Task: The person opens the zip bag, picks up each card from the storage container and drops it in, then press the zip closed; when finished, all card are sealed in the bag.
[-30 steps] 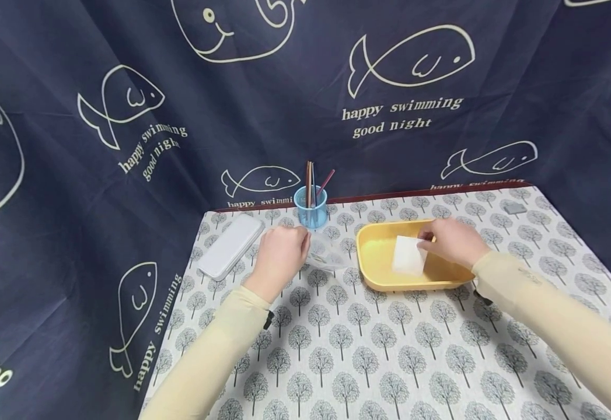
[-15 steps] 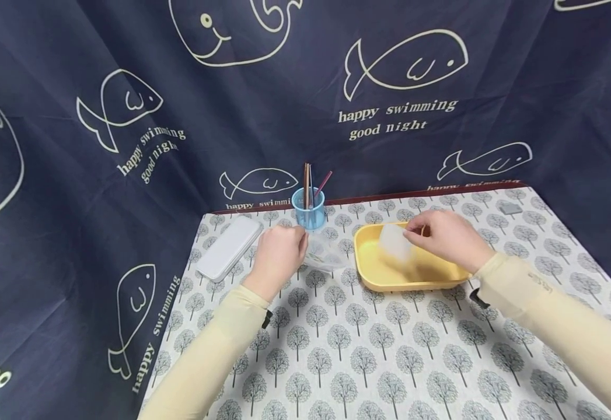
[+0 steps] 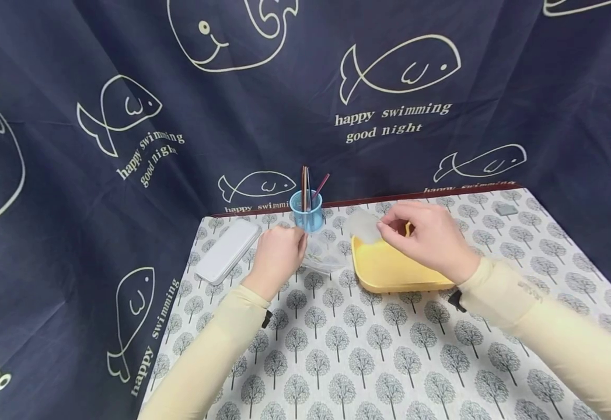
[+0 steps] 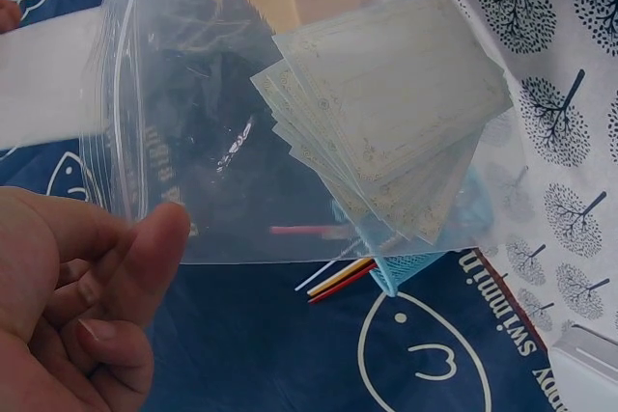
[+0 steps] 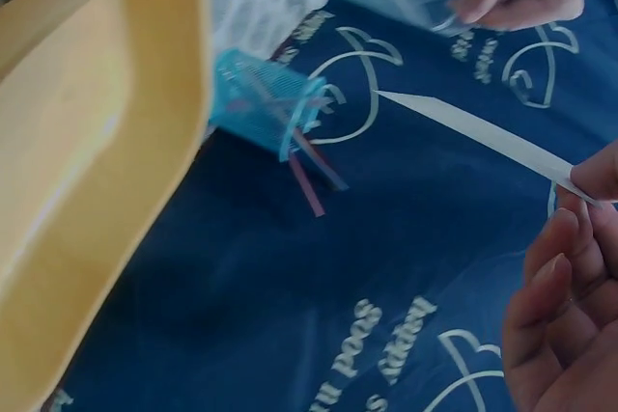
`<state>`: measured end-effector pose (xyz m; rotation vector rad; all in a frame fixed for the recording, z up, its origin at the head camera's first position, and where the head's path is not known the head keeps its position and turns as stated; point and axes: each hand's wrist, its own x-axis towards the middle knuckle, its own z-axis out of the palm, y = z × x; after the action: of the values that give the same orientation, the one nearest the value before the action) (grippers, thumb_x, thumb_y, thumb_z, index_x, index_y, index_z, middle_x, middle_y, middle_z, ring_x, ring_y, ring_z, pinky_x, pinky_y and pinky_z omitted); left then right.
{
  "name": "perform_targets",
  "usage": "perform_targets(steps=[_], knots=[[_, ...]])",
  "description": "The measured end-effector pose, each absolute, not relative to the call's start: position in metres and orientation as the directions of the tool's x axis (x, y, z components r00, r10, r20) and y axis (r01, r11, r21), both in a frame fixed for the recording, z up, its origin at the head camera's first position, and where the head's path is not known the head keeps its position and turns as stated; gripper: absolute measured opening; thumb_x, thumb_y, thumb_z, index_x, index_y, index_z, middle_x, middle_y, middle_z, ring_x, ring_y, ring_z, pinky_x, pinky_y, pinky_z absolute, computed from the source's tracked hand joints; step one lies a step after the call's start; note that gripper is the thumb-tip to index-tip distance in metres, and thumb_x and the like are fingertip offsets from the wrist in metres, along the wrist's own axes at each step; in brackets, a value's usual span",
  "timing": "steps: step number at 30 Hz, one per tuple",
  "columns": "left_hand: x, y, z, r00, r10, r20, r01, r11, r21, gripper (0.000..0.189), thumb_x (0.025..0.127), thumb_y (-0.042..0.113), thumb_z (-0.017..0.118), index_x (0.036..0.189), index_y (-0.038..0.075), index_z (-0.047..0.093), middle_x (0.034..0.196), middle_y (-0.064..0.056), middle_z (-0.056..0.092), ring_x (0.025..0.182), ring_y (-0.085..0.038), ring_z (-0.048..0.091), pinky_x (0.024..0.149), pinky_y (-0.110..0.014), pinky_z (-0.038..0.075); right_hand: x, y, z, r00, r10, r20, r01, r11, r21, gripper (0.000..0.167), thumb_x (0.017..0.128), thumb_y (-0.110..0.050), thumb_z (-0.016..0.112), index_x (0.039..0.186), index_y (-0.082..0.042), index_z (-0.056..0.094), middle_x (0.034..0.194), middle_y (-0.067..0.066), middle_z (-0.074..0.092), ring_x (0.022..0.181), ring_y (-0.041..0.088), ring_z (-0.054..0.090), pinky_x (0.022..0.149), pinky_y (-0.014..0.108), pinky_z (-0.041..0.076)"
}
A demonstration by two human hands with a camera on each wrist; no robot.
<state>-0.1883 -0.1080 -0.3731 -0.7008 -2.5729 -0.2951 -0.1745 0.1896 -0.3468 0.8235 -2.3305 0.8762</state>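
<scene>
In the head view my left hand (image 3: 279, 251) pinches a clear zip bag (image 3: 327, 261) by its edge. The left wrist view has several patterned pale paper cards (image 4: 396, 94) fanned inside that bag, whose zip end lies by the thumb. My right hand (image 3: 426, 236) pinches a thin white card (image 3: 362, 226) between thumb and fingertips, above the far left corner of a yellow tray (image 3: 405, 286). Seen nearly edge-on in the right wrist view, the card (image 5: 483, 137) points toward the bag. In the left wrist view it overlaps the bag's zip end.
Behind the left hand stands a blue cup (image 3: 307, 219) with thin sticks or pencils. A white oblong case (image 3: 229, 251) lies at the left. A small grey block (image 3: 506, 209) sits at the back right. A dark blue fish-print curtain (image 3: 263, 128) hangs behind the tree-print cloth.
The right hand has carried the white card up and left, from over the middle of the yellow tray to its far left corner, nearer the bag. The left hand has stayed nearly still.
</scene>
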Motion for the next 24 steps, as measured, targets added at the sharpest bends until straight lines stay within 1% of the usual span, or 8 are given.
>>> perform_targets(steps=[6, 10, 12, 17, 19, 24], knots=[[-0.189, -0.106, -0.373, -0.772, 0.427, 0.471, 0.524, 0.847, 0.09, 0.014, 0.097, 0.01, 0.073, 0.084, 0.004, 0.076, 0.068, -0.007, 0.071, 0.054, -0.021, 0.065, 0.052, -0.032, 0.055, -0.169, 0.169, -0.34, -0.624, -0.344, 0.701, -0.759, 0.48, -0.44, 0.019, 0.086, -0.004, 0.074, 0.084, -0.022, 0.073, 0.076, -0.015, 0.061, 0.068, 0.005, 0.055, 0.061, 0.017, 0.043], [-0.189, -0.104, -0.374, -0.77, 0.429, 0.473, 0.521, 0.85, 0.077, 0.014, 0.096, 0.011, 0.074, 0.084, 0.005, 0.076, 0.069, -0.007, 0.071, 0.055, -0.022, 0.065, 0.052, -0.033, 0.055, -0.166, 0.156, -0.342, -0.598, -0.334, 0.729, -0.785, 0.428, -0.448, 0.019, 0.085, -0.004, 0.072, 0.081, -0.022, 0.07, 0.075, -0.015, 0.059, 0.067, 0.004, 0.054, 0.059, 0.017, 0.042], [-0.189, -0.104, -0.375, -0.766, 0.429, 0.478, 0.519, 0.852, 0.065, 0.014, 0.096, 0.012, 0.075, 0.083, 0.005, 0.076, 0.069, -0.007, 0.071, 0.056, -0.023, 0.065, 0.051, -0.034, 0.055, -0.166, 0.15, -0.345, -0.599, -0.326, 0.732, -0.785, 0.422, -0.455, 0.019, 0.084, -0.004, 0.071, 0.078, -0.021, 0.069, 0.074, -0.015, 0.058, 0.066, 0.004, 0.053, 0.057, 0.02, 0.043], [-0.188, -0.106, -0.376, -0.756, 0.433, 0.491, 0.528, 0.847, 0.067, 0.015, 0.096, 0.012, 0.074, 0.083, 0.005, 0.075, 0.067, -0.007, 0.07, 0.054, -0.025, 0.065, 0.051, -0.036, 0.055, -0.167, 0.142, -0.359, -0.617, -0.332, 0.713, -0.772, 0.432, -0.466, 0.018, 0.084, -0.005, 0.068, 0.077, -0.022, 0.067, 0.074, -0.014, 0.058, 0.065, 0.003, 0.052, 0.056, 0.019, 0.042], [-0.188, -0.107, -0.376, -0.755, 0.433, 0.492, 0.53, 0.845, 0.07, 0.015, 0.096, 0.011, 0.073, 0.083, 0.004, 0.075, 0.066, -0.007, 0.069, 0.054, -0.025, 0.065, 0.051, -0.036, 0.055, -0.168, 0.14, -0.364, -0.621, -0.344, 0.704, -0.769, 0.44, -0.464, 0.016, 0.084, -0.006, 0.067, 0.078, -0.021, 0.067, 0.075, -0.014, 0.058, 0.066, 0.003, 0.053, 0.057, 0.017, 0.042], [-0.189, -0.109, -0.378, -0.766, 0.433, 0.476, 0.525, 0.848, 0.072, 0.015, 0.097, 0.012, 0.072, 0.085, 0.004, 0.076, 0.066, -0.007, 0.069, 0.054, -0.023, 0.064, 0.051, -0.034, 0.055, -0.171, 0.136, -0.375, -0.63, -0.384, 0.675, -0.76, 0.485, -0.434, 0.012, 0.084, -0.01, 0.067, 0.08, -0.021, 0.069, 0.076, -0.014, 0.06, 0.069, 0.004, 0.054, 0.06, 0.021, 0.045]])
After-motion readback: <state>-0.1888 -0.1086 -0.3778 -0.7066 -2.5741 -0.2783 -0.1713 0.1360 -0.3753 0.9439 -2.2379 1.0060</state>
